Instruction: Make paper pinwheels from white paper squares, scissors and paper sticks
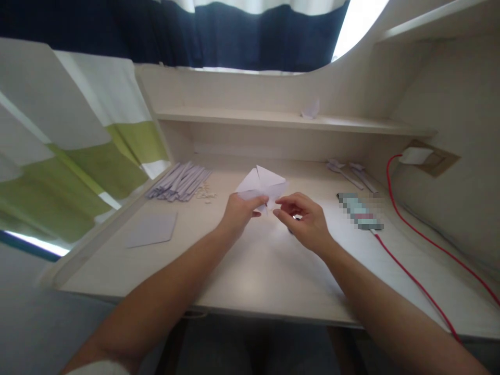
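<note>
Green-and-white curtains (78,166) hang along the left side of a pale, wood-grained desk (242,281). At the desk's left lie a flat, pale, four-sided paper stack (152,229) and, farther back, a heap of slim, pale lilac paper sticks (179,182), with small cream-coloured bits (205,195) scattered just beside its right end. Near the middle, the left hand (242,208) grasps a white folded paper piece (261,182) with pointed flaps, thumb over the near edge, other fingers largely hidden beneath. The paper spreads forward from that thumb, about as wide as deep, so no clear long axis shows. Its near right edge lies just ahead and to the left of the right hand's fingertips; the left hand is the nearer, being in contact. The right hand (307,219) has its thumb and forefinger curled towards each other; whether they pinch anything or touch the paper, I cannot tell. Behind, a small white paper scrap (311,109) rests on a long pale shelf (234,115). Farther right lie two pale paper sticks with bunched ends (346,174) and a pixel-masked phone (359,211), its red cable (414,291) trailing towards the near edge.
</note>
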{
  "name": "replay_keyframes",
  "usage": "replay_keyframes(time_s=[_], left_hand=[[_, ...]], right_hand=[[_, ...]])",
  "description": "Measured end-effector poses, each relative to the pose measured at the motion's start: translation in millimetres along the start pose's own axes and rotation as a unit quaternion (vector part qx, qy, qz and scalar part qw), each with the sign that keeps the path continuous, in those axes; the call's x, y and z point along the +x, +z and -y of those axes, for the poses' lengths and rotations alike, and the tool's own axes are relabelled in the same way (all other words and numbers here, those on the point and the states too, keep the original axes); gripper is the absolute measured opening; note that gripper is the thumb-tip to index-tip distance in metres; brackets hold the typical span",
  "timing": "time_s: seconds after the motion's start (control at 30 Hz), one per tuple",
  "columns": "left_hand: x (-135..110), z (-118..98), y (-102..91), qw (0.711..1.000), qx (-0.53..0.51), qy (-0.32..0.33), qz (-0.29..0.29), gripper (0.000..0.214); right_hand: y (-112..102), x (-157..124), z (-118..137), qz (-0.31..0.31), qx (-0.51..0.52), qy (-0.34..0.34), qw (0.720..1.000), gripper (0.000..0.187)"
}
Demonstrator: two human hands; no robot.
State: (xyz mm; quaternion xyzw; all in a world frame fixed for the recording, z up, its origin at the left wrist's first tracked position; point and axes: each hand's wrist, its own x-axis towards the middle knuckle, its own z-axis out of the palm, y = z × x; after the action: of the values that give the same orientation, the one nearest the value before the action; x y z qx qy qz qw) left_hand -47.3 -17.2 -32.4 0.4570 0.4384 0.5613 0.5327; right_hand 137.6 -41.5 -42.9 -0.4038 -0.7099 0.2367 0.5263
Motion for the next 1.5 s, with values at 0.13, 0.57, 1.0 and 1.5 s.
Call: replay_keyframes(time_s=[0.13,0.57,1.0,1.5], left_hand=[[-10,6,0.4,1.0,-0.01,0.009,0.012,0.027],[-14,18,1.8,1.0,-0.025,0.005,0.017,0.027],[-10,18,1.0,0.999,-0.043,-0.026,0.008,0.034],[-16,9,2.0,0.998,-0.059,-0.006,0.026,0.029]], right_hand=[[-2,0,5,0.032,-0.042,-0.038,0.998,0.013],[-2,-7,4,0.036,-0.07,-0.064,0.995,0.012],[-2,-6,6,0.053,-0.065,-0.094,0.992,0.016],[-2,-9,8,0.06,-0.065,-0.103,0.991,0.021]])
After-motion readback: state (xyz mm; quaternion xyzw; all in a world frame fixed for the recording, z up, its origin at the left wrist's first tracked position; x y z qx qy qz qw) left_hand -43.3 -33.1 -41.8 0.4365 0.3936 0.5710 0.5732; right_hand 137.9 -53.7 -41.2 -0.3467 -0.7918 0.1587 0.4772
